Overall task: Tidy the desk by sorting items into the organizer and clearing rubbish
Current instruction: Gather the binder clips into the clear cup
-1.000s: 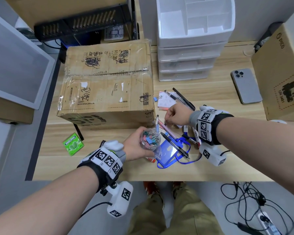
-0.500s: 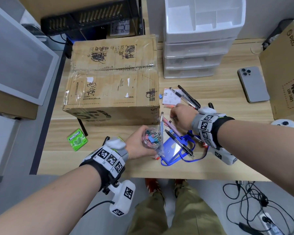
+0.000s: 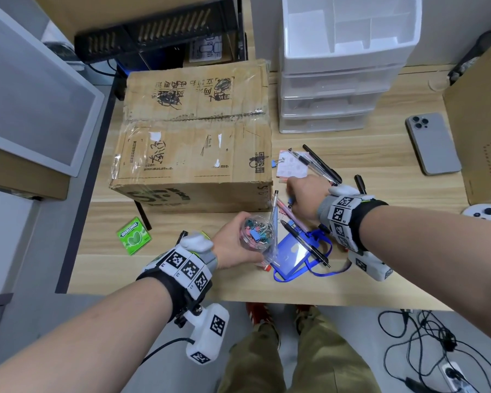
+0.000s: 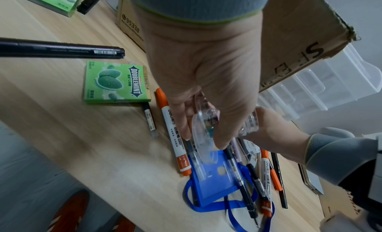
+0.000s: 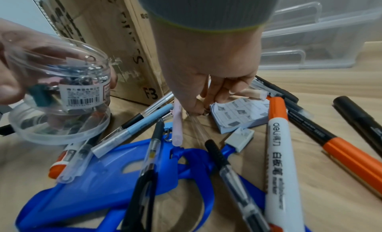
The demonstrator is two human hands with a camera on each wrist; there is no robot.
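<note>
Centrally, near the worktop's (image 3: 380, 154) front edge, a clear jar of binder clips (image 3: 258, 232) is held in the curled fingers of the left hand (image 3: 233, 245). Just beside it, the right hand (image 3: 304, 197) is lowered among scattered pens (image 5: 277, 150), fingertips (image 5: 199, 109) pinched on a small clip beside the notepad (image 5: 239, 114). Open worktop is seen between the cardboard box (image 3: 193, 148) and the front edge; the organizer (image 3: 340, 80) stands at the back edge.

Clear glossy plastic jar (image 5: 60, 82) of metal-handled binder clips (image 3: 258, 230), gripped in the left hand's (image 3: 233, 245) fingers. Below the right hand's (image 3: 304, 199) fingertips: pale matt wood-grain desk (image 3: 366, 154), paper notepad (image 5: 239, 116), smooth plastic pens (image 5: 237, 178), glossy blue plastic badge holder (image 5: 99, 178) with satin cloth lanyard (image 4: 217, 204). Beyond the fingers: rough taped cardboard box (image 3: 193, 146).
</note>
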